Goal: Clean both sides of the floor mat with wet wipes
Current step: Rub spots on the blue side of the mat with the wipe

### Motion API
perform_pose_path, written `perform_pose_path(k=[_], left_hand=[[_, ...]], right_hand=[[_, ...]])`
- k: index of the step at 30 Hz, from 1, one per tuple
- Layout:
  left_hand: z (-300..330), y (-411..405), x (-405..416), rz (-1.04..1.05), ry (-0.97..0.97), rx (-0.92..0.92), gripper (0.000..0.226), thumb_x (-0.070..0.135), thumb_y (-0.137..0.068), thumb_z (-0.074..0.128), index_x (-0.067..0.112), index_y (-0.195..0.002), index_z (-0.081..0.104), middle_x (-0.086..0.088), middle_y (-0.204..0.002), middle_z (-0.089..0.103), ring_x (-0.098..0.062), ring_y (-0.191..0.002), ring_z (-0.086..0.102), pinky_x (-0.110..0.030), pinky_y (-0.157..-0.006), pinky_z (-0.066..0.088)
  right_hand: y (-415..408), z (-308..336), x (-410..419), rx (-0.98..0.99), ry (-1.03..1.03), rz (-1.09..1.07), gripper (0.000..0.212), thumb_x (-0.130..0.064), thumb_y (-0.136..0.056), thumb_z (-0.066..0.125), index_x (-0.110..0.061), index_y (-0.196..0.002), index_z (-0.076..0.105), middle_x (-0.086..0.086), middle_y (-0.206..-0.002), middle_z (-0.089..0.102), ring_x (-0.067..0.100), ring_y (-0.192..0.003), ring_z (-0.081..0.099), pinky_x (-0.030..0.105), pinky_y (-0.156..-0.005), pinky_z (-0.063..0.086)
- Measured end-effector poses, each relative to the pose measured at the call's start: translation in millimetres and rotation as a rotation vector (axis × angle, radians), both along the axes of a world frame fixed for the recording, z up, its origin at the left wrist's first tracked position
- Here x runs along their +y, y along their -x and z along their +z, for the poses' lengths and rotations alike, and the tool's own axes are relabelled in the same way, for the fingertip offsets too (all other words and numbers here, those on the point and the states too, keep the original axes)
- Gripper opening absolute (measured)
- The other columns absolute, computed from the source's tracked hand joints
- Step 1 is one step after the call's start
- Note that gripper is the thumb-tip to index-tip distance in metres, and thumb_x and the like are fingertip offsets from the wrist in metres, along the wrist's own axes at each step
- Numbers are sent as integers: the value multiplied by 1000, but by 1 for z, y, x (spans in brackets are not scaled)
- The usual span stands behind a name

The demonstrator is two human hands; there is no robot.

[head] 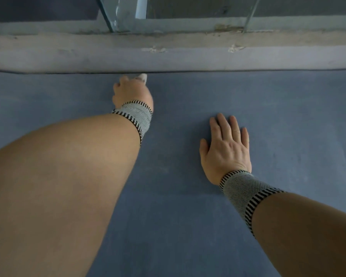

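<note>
The blue mat [178, 196] lies flat on the floor, its far edge against a pale ledge [168, 58] under a window frame [126, 15]. The left hand [131, 92] reaches to that far edge, fingers curled round a white wipe [142, 77] and pressing it on the mat. The right hand [227, 150] rests flat on the mat, nearer than the wipe, fingers straight and slightly spread. Wiping of this upper face looks under way; the far strip is being covered. The underside is likely still to do.
</note>
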State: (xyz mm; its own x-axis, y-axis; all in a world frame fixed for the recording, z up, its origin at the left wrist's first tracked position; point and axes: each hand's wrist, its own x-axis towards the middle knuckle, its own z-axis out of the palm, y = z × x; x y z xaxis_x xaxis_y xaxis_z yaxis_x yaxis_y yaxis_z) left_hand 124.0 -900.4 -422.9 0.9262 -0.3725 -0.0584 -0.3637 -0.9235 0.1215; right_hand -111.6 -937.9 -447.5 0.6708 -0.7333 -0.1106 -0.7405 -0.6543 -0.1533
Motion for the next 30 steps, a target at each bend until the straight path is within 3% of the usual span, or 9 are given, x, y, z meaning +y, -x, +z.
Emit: perform_pose_path(k=[5,8,10,13,16,21,24,27,30], left_hand=[[-9,27,-5,-397,145,-4,38,13,-92,46,18,-129,56,-13,-131,50,-36,-118,47,-41,-94,42],[-10,-13,0,8,176,49,29,35,-96,48,15,-115,59,-15,-128,53,-36,-119,50,-42,-99,43],[-6,-31,8,174,103,47,23,24,-96,44,13,-110,60,-18,-124,55,-35,-119,50,-44,-96,44],[-3,-2,4,-111,140,98,31,23,-98,47,16,-127,57,-14,-129,53,-34,-120,49,-41,-100,44],[-9,35,6,-382,252,134,41,18,-96,53,34,-133,55,-1,-125,51,-25,-117,46,-34,-103,40],[-9,-4,42,19,166,-12,35,11,-92,47,16,-124,60,-17,-129,53,-38,-117,51,-42,-93,44],[-6,35,44,-184,206,17,24,28,-94,55,18,-114,63,-9,-120,59,-30,-114,54,-38,-96,45],[-11,75,47,-511,195,93,39,17,-93,53,28,-129,59,-3,-116,54,-28,-108,49,-36,-92,43],[-11,44,53,-238,201,96,37,24,-95,52,28,-132,58,-8,-117,52,-31,-109,51,-34,-87,42]], right_hand=[[-2,3,2,-8,-10,-14,64,-48,-92,19,-20,-149,14,-5,-158,10,21,-146,-2,42,-117,-4],[-2,1,1,-11,-2,-4,64,-49,-92,18,-20,-149,14,-5,-158,10,21,-146,-1,41,-117,-4],[-2,-1,0,-14,6,-1,64,-49,-92,19,-20,-149,15,-5,-157,11,21,-146,0,41,-117,-3],[-1,0,0,-13,1,-5,64,-48,-93,21,-19,-149,15,-4,-157,11,22,-146,0,42,-118,-2],[0,4,2,-9,-3,-3,63,-46,-94,23,-19,-149,15,-4,-157,11,22,-146,-1,43,-118,-1],[-1,1,0,-6,-3,5,62,-47,-94,22,-19,-149,14,-4,-158,10,22,-146,-1,43,-118,-2],[0,1,0,-4,1,5,63,-47,-94,21,-19,-149,14,-4,-158,10,23,-146,0,44,-118,0],[-1,3,1,-5,1,2,62,-46,-94,22,-19,-149,16,-4,-158,11,23,-146,0,44,-118,0],[-1,1,1,-11,4,7,62,-46,-94,23,-19,-149,17,-3,-158,11,23,-146,1,44,-117,-1]])
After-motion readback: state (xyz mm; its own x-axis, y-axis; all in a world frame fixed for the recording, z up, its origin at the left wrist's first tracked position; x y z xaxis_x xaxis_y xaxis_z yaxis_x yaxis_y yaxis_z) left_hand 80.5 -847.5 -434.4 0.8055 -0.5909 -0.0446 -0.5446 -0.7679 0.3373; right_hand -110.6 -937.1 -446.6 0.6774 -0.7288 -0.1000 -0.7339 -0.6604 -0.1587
